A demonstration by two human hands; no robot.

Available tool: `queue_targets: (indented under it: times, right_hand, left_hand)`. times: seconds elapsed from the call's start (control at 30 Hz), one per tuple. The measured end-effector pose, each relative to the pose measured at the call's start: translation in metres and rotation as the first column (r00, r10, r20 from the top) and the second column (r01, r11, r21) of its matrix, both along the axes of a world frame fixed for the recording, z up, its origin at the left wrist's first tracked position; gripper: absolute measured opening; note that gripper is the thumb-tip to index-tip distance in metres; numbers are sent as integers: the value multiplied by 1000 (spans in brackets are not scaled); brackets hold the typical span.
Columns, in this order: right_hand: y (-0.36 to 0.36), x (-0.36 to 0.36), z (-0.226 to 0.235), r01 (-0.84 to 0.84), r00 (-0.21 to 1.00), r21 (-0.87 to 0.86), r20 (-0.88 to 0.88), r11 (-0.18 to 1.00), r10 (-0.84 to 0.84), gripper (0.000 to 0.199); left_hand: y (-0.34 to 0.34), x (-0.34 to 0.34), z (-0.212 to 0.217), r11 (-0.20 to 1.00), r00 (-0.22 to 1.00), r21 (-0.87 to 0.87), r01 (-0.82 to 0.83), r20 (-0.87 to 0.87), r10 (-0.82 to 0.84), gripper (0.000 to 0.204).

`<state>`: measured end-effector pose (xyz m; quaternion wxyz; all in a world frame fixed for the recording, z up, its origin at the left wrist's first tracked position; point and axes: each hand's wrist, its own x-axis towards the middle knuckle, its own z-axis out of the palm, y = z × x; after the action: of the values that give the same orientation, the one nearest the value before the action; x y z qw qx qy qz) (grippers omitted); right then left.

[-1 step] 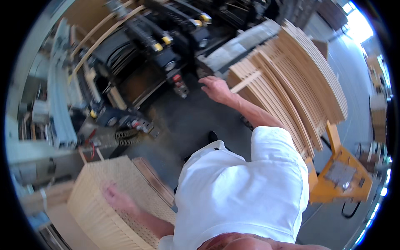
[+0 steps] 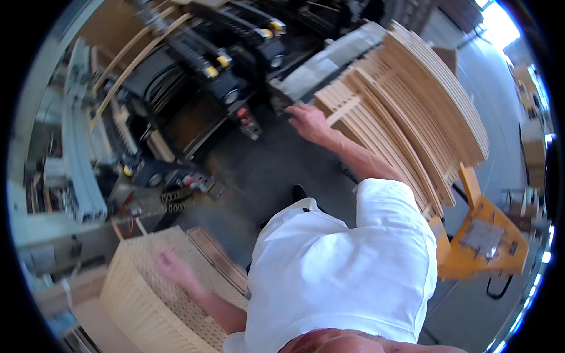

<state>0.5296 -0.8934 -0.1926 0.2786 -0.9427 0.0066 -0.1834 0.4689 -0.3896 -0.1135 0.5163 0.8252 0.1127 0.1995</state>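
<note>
Head view: right hand (image 2: 309,123) reaches forward, fingers spread flat on the near end of a pale curved wooden slat (image 2: 347,112) atop the leaning stack of bent plywood slats (image 2: 412,112). The slat's long axis runs forward-right, away from the body. Left hand (image 2: 170,265), blurred and nearly open, rests low on the stack of perforated light-wood panels (image 2: 147,294), well apart.

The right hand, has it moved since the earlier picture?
No. The right hand is at the same place by the near end of the stack of curved wooden slats.
</note>
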Motion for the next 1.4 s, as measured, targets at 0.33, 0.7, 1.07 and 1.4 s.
queue_targets:
  times: [0.33,0.7,1.07,1.4]
  right_hand:
    - [-230,-224,-7,704,692,-327,115,631,-713,26]
    - [-223,-247,-6,665,720,-257,-30,701,-693,35]
    - [-105,-58,91,445,894,-9,64,895,-444,36]
    - [39,124,129,402,914,142,1,904,-407,37]
  left_hand:
    - [-196,55,-109,707,621,-77,703,-420,-662,31]
    - [-222,157,-107,686,684,133,716,-333,-650,28]
    - [-152,429,-113,748,878,487,451,-93,-469,32]
    - [-138,713,-53,551,953,781,294,-198,-227,66]
